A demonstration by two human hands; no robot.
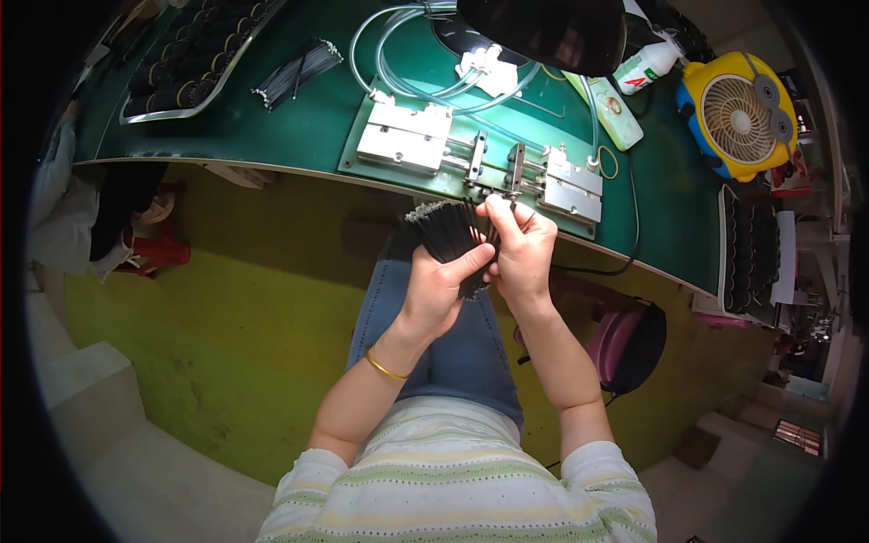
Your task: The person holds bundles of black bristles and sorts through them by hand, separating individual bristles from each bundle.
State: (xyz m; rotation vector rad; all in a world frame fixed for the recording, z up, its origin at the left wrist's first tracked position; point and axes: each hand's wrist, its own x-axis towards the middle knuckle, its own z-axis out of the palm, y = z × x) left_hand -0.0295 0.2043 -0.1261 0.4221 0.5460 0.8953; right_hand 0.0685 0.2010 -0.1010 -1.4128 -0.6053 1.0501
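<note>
A thick bundle of thin black wires (445, 233) with pale tips is gripped in my left hand (438, 282), its thumb lying across them. My right hand (521, 246) is beside it, fingers pinched on black wire at the bundle's right side; how many strands it holds cannot be made out. Just beyond my fingertips is a metal clamping fixture (405, 136) on a green base plate, with two silver blocks and dark jaws facing each other between them. My hands are just in front of the jaws, at the table's edge.
On the green table (308, 127) are a loose wire bundle (297, 74), a tray of black coils (186, 68), clear tubing (385, 54), a dark lamp head (552, 32), a white bottle (645, 67) and a yellow-blue fan (738, 116). Another person's sleeve (56, 167) shows at left.
</note>
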